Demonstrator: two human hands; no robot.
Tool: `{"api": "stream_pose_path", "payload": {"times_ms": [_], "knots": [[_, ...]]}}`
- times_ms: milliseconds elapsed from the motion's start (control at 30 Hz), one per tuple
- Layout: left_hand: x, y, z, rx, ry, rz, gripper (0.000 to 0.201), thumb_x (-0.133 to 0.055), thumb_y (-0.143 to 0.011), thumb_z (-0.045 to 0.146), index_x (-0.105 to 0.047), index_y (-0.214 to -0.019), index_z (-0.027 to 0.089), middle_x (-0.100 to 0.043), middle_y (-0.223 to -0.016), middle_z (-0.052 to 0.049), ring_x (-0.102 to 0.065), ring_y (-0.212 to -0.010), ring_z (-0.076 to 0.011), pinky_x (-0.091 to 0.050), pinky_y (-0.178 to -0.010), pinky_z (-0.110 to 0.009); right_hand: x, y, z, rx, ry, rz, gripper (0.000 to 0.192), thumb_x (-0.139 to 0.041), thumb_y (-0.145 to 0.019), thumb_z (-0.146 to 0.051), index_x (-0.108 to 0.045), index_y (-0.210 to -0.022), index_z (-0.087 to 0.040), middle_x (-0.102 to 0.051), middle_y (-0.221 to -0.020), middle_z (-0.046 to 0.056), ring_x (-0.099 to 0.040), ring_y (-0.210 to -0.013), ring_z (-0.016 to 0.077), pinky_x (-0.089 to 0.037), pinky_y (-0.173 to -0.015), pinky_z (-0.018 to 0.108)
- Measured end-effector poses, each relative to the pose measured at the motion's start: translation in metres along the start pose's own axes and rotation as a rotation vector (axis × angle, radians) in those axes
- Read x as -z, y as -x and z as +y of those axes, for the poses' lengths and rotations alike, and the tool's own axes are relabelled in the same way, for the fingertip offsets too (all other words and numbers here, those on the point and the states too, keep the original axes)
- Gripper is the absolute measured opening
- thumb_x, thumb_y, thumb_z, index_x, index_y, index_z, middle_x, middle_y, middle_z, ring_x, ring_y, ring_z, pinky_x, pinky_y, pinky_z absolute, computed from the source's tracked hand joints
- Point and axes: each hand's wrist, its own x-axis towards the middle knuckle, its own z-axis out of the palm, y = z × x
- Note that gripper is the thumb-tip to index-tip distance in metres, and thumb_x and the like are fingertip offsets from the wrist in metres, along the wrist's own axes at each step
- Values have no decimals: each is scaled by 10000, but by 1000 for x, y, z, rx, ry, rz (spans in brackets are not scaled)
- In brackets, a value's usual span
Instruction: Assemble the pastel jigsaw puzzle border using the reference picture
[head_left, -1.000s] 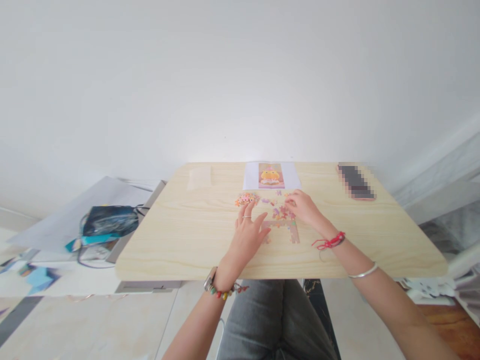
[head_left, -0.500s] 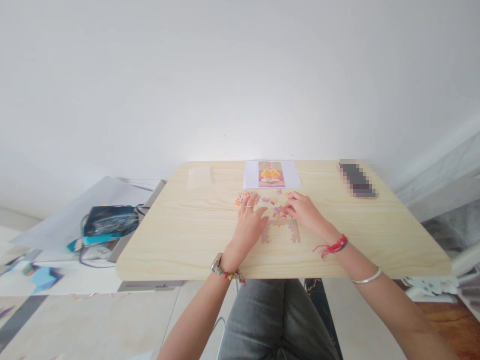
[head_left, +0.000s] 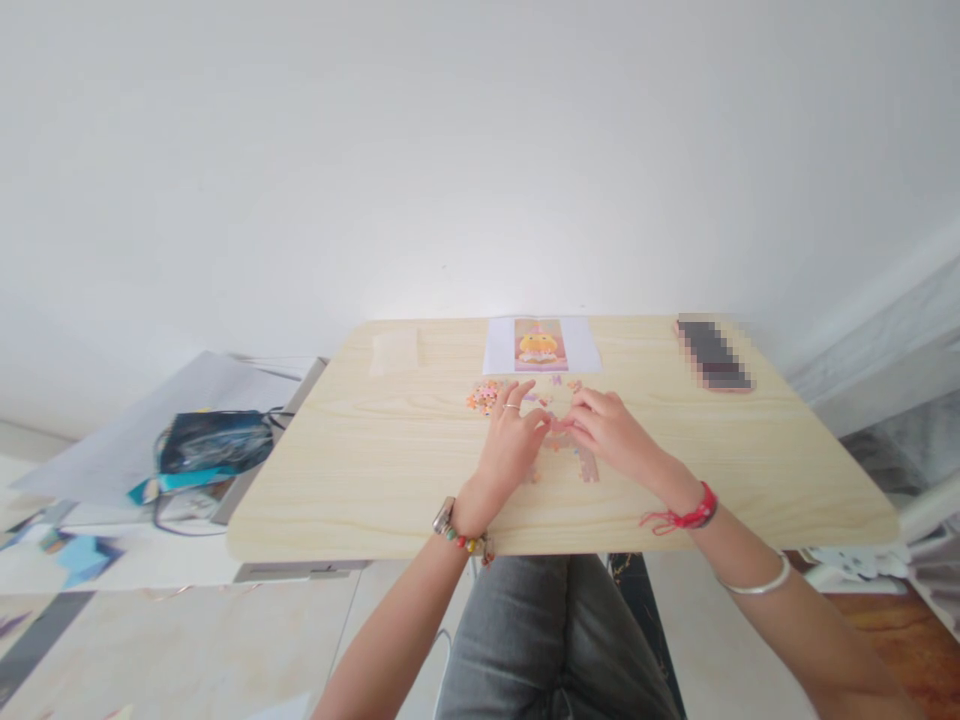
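My left hand [head_left: 511,440] and my right hand [head_left: 611,428] meet over the table, fingertips almost touching. Between them is a small pink puzzle piece [head_left: 561,424], pinched by thumb and finger on each side; the fingers partly cover it. The other fingers of my left hand stretch forward. Below the hands lies a partly joined puzzle frame [head_left: 589,466], its left side mostly behind my left hand. A heap of loose puzzle pieces [head_left: 484,397] sits beyond my left fingers, and a single purple piece [head_left: 556,380] lies behind the hands.
At the table's back edge lies a white sheet with a printed yellow cartoon picture [head_left: 540,346]. A phone [head_left: 714,355] is at the back right, a pale translucent packet [head_left: 396,352] at the back left. Left of the wooden table [head_left: 337,490], a dark bag [head_left: 216,442] rests on a lower surface.
My left hand has moved right, away from the heap, and its thumb and finger have closed in a pinch. My right hand has come together with it above the puzzle frame.
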Motion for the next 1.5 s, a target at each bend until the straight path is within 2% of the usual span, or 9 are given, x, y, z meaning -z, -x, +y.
{"api": "stream_pose_path", "payload": {"times_ms": [233, 467, 633, 767, 1000, 1200, 1300, 1367, 1500], "knots": [[18, 18, 11, -35, 19, 18, 71, -567, -811, 181, -634, -793, 194, -453, -1247, -96, -391, -1214, -268, -419, -966, -491, 2, 13, -13, 41, -47, 68, 175, -468, -876, -193, -632, -823, -164, -582, -860, 72, -537, -846, 182, -381, -800, 345], [28, 31, 18, -14, 57, 16, 110, -562, -795, 128, -643, -781, 202, -426, -1260, -105, -362, -1229, -298, -490, -875, -465, 3, 24, -25, -24, -188, 92, 186, -449, -877, -199, -630, -834, -191, -572, -896, 76, -546, -870, 191, -415, -816, 370], [26, 38, 24, 14, 104, 49, 105, -573, -787, 130, -639, -804, 211, -426, -1253, -103, -363, -1230, -299, -464, -909, -485, -1, 35, -21, -165, -424, 168, 122, -505, -841, -211, -612, -900, -212, -560, -911, 59, -554, -909, 190, -468, -793, 339], [23, 40, 31, 61, 138, 92, 88, -575, -792, 145, -636, -779, 206, -438, -1236, -98, -381, -1218, -285, -418, -960, -490, -2, 42, -18, -277, -484, 153, 111, -531, -828, -218, -628, -883, -211, -567, -896, 51, -568, -887, 182, -482, -776, 318], [26, 33, 43, 261, 381, 26, 45, -597, -781, 179, -639, -767, 187, -473, -1210, -113, -431, -1198, -264, -399, -966, -449, 3, 44, -26, -327, -538, 184, 111, -548, -812, -243, -650, -841, -209, -572, -886, 55, -575, -860, 182, -490, -759, 323], [29, 32, 62, 372, 587, 79, 54, -580, -793, 196, -620, -757, 191, -567, -1086, -93, -448, -1183, -243, -411, -941, -417, 8, 42, -42, -547, -940, 242, 163, -568, -795, -337, -650, -792, -197, -578, -807, 41, -583, -722, 156, -500, -599, 276], [30, 35, 68, 369, 610, 74, 66, -563, -805, 194, -611, -760, 191, -568, -1080, -92, -464, -1163, -240, -435, -908, -409, 13, 41, -46, -604, -1005, 268, 191, -593, -769, -378, -643, -757, -195, -577, -785, 34, -581, -718, 156, -498, -589, 267], [31, 37, 69, 341, 574, 69, 58, -560, -806, 182, -616, -817, 195, -543, -1121, -95, -470, -1155, -240, -443, -896, -406, 18, 40, -46, -615, -994, 242, 199, -589, -771, -383, -646, -754, -194, -580, -787, 35, -577, -729, 156, -494, -599, 265], [33, 40, 65, 241, 411, 101, 244, -541, -818, 145, -593, -1037, 239, -425, -1259, -109, -429, -1188, -246, -456, -871, -396, 28, 39, -39, -593, -902, 74, 202, -567, -789, -358, -668, -745, -188, -597, -781, 43, -581, -752, 163, -473, -641, 273]]}}
